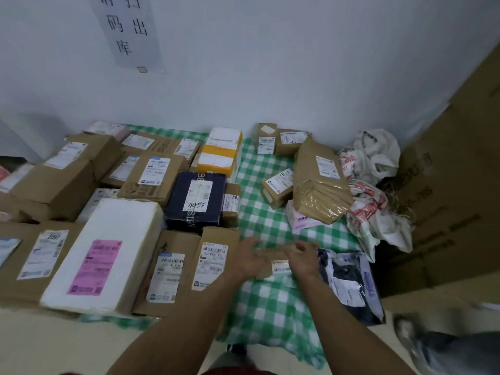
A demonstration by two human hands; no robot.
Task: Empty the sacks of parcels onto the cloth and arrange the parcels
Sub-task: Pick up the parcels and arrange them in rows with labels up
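1. The wall sign (130, 33) carried large dark characters: 扫, 码, 出, 库. Its left column was cut off at the top edge.
2. The navy box (196, 201) bore a white label with "4458" handwritten on it. White lettering on the box was only partly legible and ended in "SIGN".
3. The label on the brown carton (43, 255) at the far left was headed "2097". The label on the upright carton (216, 255) appeared to read "507-P507 110". All other labels were too blurred to read.
4. The left hand (250, 258) lay against the left end of the small brown parcel (270, 263), with its fingers nearly straight and not clenched.
5. The right hand (304, 258) sat at the parcel's right end with its fingers loosely bent. Motion blur hid whether it grasped the parcel, so I could not tell.
6. The small brown parcel was flat cardboard with a white barcode label near its right end. It lay on the cloth (259, 212) at the near side, between the upright carton and a dark poly mailer (349, 285).
7. The cloth was a green-and-white check. Parcels were packed close together on its left half, among them a white foam box (108, 239) with a pink label. Parcels lay looser on the right half.
8. Two crumpled white sacks (376, 212) with unreadable red print lay at the cloth's right edge.
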